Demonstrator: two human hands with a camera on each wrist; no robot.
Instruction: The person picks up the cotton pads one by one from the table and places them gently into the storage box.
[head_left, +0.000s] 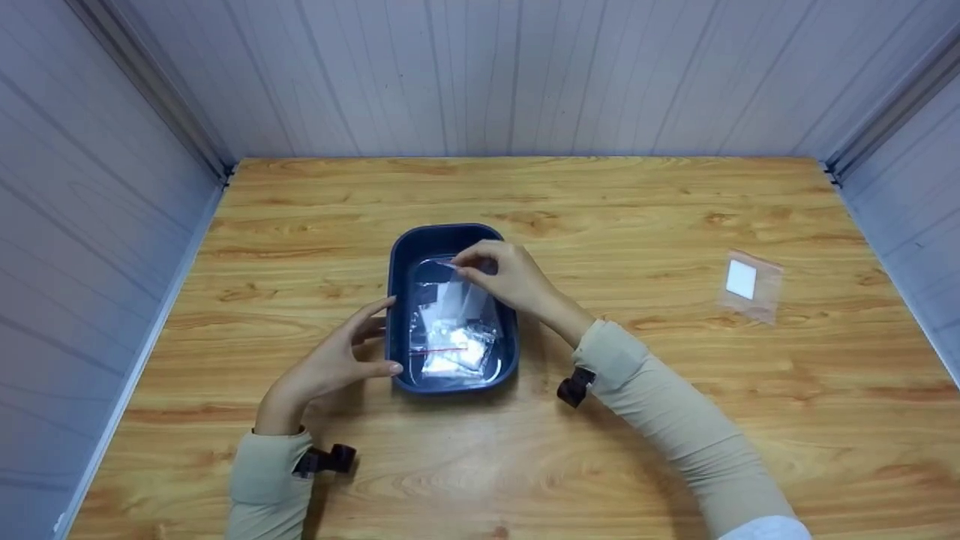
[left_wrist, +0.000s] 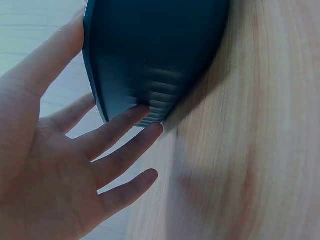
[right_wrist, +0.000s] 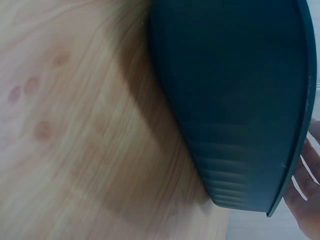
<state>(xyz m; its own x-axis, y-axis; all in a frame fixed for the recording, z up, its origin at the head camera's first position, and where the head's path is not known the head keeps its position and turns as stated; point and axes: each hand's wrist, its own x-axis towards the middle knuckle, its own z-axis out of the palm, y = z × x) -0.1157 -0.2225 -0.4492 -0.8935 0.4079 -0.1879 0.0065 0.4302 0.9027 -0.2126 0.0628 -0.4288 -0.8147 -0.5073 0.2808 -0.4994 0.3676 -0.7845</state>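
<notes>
A dark blue plastic bin [head_left: 454,390] stands on the wooden table with several small clear zip bags inside, one with a red line along it. My right hand [head_left: 514,281] reaches over the bin's right rim and pinches the top edge of a clear plastic bag [head_left: 454,292] between thumb and fingertips. In the right wrist view the bin hides most of that hand [right_wrist: 307,172]. My left hand [head_left: 334,360] is at the bin's left side, its thumb and a fingertip touching the rim. Spread, mostly straight fingers [left_wrist: 122,127] lie along the bin's outer wall in the left wrist view.
To the right on the table [head_left: 637,247] lies a separate clear bag [head_left: 765,292] with a white rectangular piece [head_left: 741,280] in it. Pale panel walls [head_left: 480,75] bound the table at the back and on both sides.
</notes>
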